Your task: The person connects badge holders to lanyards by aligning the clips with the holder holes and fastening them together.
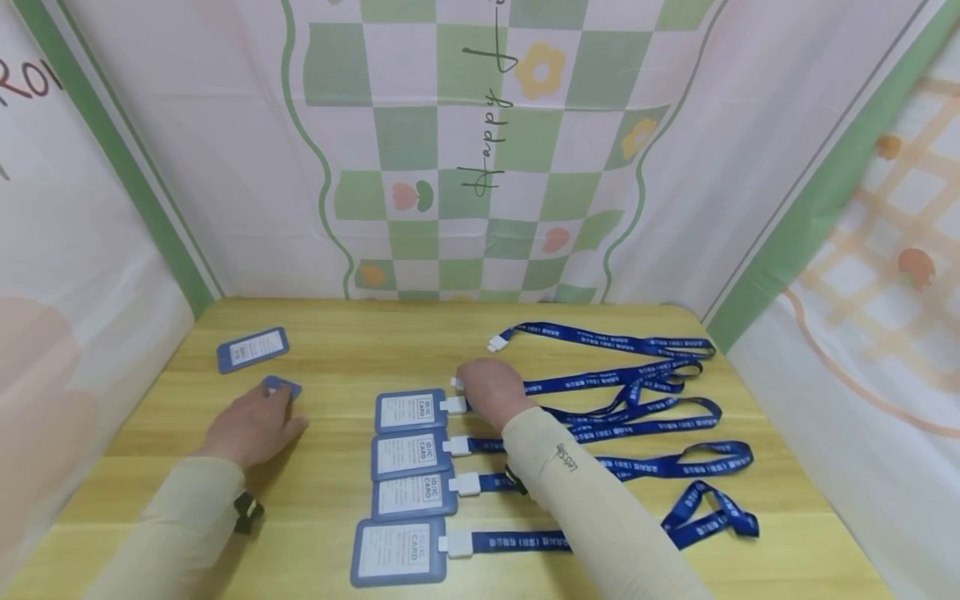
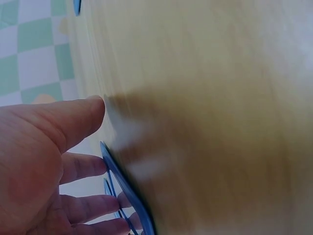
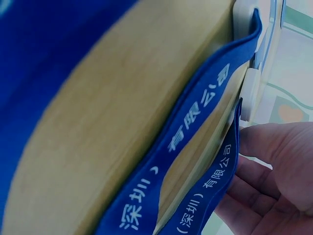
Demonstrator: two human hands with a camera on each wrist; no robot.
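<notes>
Yellow wood-grain tabletop (image 1: 315, 525) | blue plastic card holder (image 1: 292, 387), at left, touched by left hand (image 1: 250, 427), fingers extended | blue printed lanyard (image 1: 577, 382), white-clipped, partly covered by right hand (image 1: 491, 390); grip cannot be told

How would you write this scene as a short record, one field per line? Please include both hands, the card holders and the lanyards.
Left hand: fingers touch a loose blue card holder
Right hand: grips a blue lanyard near its white clip
Other loose holder: farther back, on the left
Holders joined to lanyards: four, including the nearest one; the middle two overlap
Farthest lanyard: no holder on its clip
Surface: wood-grain table
</notes>
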